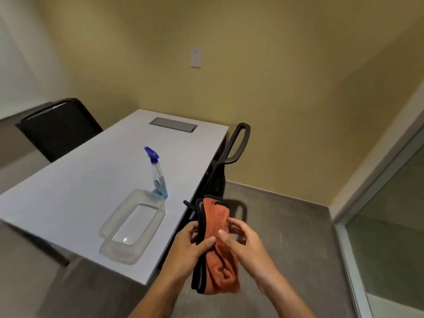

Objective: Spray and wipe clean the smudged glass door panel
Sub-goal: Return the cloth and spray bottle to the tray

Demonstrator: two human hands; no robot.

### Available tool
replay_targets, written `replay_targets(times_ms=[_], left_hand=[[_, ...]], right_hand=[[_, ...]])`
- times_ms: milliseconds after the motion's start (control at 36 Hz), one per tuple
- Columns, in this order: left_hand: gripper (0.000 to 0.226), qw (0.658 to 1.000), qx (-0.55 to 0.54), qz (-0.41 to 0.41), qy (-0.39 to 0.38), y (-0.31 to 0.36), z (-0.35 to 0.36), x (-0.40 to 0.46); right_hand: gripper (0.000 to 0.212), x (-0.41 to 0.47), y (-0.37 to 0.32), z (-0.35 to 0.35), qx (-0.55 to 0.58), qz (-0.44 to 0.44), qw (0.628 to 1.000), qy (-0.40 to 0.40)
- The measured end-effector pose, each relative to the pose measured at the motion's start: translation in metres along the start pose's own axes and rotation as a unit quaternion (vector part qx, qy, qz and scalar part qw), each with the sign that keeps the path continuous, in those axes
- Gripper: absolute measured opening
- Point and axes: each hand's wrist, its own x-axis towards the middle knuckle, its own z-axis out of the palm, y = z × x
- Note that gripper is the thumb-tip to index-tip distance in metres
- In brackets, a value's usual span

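Note:
An orange cloth [216, 220] with a black edge hangs folded between both hands, just off the table's near right corner. My left hand [191, 247] pinches its left side with thumb on top. My right hand [244, 245] grips its right side with the fingers curled over it. A clear spray bottle [157, 174] with a blue trigger head stands on the white table [75, 187], behind a clear plastic tub [134, 226]. The glass door panel [390, 237] in a pale frame stands at the far right, seen at a steep angle.
A dark chair [57, 129] sits at the table's far left. Another black chair [231, 152] is tucked against the table's right side, just beyond the cloth. A grey cable hatch [173, 125] is set into the tabletop. Grey floor [286, 226] lies between table and door.

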Motion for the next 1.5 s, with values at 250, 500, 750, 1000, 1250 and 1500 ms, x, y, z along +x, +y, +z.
replay_targets(times_ms=[250, 500, 750, 1000, 1250, 1500], left_hand=[[0.029, 0.993, -0.068, -0.043, 0.091, -0.007, -0.049, -0.007], [0.026, 0.982, -0.114, -0.052, 0.144, -0.013, -0.115, 0.022], [0.062, 0.979, -0.098, -0.045, 0.170, -0.019, -0.219, 0.067], [0.038, 0.991, 0.026, 0.015, 0.129, -0.031, -0.284, 0.096], [0.080, 0.968, 0.223, 0.013, 0.115, -0.031, -0.297, 0.124], [0.053, 0.905, 0.397, 0.012, 0.151, -0.028, -0.309, 0.152]], right_hand=[[0.065, 0.034, -0.003, 0.049, -0.016, 0.029, 0.988, -0.149], [0.044, 0.077, -0.014, 0.110, -0.044, 0.028, 0.976, -0.211], [0.015, 0.151, -0.018, 0.150, 0.010, 0.079, 0.994, -0.079], [0.054, 0.196, -0.022, 0.181, -0.005, 0.034, 0.999, -0.014], [0.062, 0.231, -0.023, 0.182, -0.170, -0.086, 0.966, -0.174], [0.065, 0.276, -0.034, 0.184, -0.397, -0.149, 0.881, -0.209]])
